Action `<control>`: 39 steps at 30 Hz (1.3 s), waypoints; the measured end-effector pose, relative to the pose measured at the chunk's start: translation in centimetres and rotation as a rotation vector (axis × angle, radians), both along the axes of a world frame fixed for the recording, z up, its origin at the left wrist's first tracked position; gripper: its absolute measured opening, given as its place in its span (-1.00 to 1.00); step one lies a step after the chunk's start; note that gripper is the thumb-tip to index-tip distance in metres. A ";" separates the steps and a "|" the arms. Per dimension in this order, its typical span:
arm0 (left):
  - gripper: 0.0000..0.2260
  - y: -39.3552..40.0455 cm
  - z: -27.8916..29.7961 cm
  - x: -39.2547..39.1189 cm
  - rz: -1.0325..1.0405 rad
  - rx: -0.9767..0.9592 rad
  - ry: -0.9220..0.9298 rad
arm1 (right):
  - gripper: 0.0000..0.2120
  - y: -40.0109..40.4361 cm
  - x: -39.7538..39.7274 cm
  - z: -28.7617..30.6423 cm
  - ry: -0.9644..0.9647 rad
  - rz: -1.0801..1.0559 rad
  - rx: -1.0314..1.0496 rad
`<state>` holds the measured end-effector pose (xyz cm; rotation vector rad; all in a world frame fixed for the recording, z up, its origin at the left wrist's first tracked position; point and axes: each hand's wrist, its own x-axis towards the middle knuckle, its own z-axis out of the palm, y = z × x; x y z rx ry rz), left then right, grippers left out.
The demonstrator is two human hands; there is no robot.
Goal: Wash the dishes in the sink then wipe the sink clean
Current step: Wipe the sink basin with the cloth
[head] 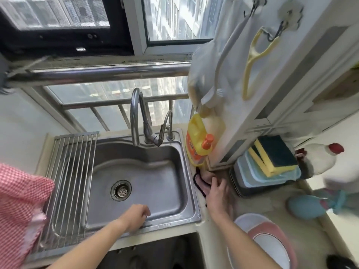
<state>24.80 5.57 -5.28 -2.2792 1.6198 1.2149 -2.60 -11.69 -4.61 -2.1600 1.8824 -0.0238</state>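
The steel sink (pixel 167 181) holds no dishes, and its drain strainer (pixel 121 190) shows in the middle. My left hand (pixel 136 218) rests on the sink's near rim, its fingers curled over the edge into the basin. My right hand (pixel 218 193) lies flat with straight fingers on a pink cloth with a dark border (pixel 202 180), which sits on the counter just right of the sink. Stacked plates, pink and white (pixel 270 245), stand on the counter at the lower right, beside my right forearm.
A roll-up drying rack (pixel 66 183) covers the sink's left side. Two taps (pixel 136 117) rise at the back. A yellow detergent bottle (pixel 196 140) stands at the back right. Sponges (pixel 274 156) lie on a blue container. A red checked cloth (pixel 19 206) hangs at the left.
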 end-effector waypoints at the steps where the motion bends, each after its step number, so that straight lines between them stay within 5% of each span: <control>1: -0.68 0.2 0.2 -0.1 0.012 -0.004 0.011 | -0.50 -0.2 0.4 0.3 -0.029 -0.015 0.051; 4: -0.67 0.2 1.0 0.1 0.070 -0.049 0.032 | -0.62 0.9 2.1 2.1 -0.153 0.035 0.080; 8: -0.67 0.9 1.7 0.8 0.149 -0.114 0.016 | -0.61 3.7 4.5 3.8 -0.272 0.376 0.064; 17: -0.73 6.5 0.1 1.4 0.356 -0.122 -0.089 | -0.68 0.7 7.4 0.2 0.030 0.583 -0.059; 21: -0.78 8.3 -0.3 1.6 0.430 -0.167 -0.092 | -0.50 1.1 5.4 -2.5 0.375 0.794 -0.065; 24: -0.79 9.2 -0.3 1.8 0.446 -0.209 -0.108 | -0.46 3.3 4.8 -1.9 0.384 0.756 -0.055; 27: -0.79 9.5 -0.1 2.0 0.453 -0.285 -0.119 | -0.70 6.4 4.8 -0.3 0.248 0.535 -0.011; 31: -0.76 10.6 0.3 3.3 0.354 -0.392 -0.258 | -0.59 10.8 5.2 0.7 0.128 0.265 0.082; 35: -0.57 13.3 -0.7 6.5 0.256 -0.498 -0.460 | -0.58 13.4 5.4 0.7 0.063 0.218 0.023; 39: -0.51 16.6 -2.4 10.2 0.242 -0.517 -0.473 | -0.56 14.0 6.7 0.1 0.107 0.276 0.014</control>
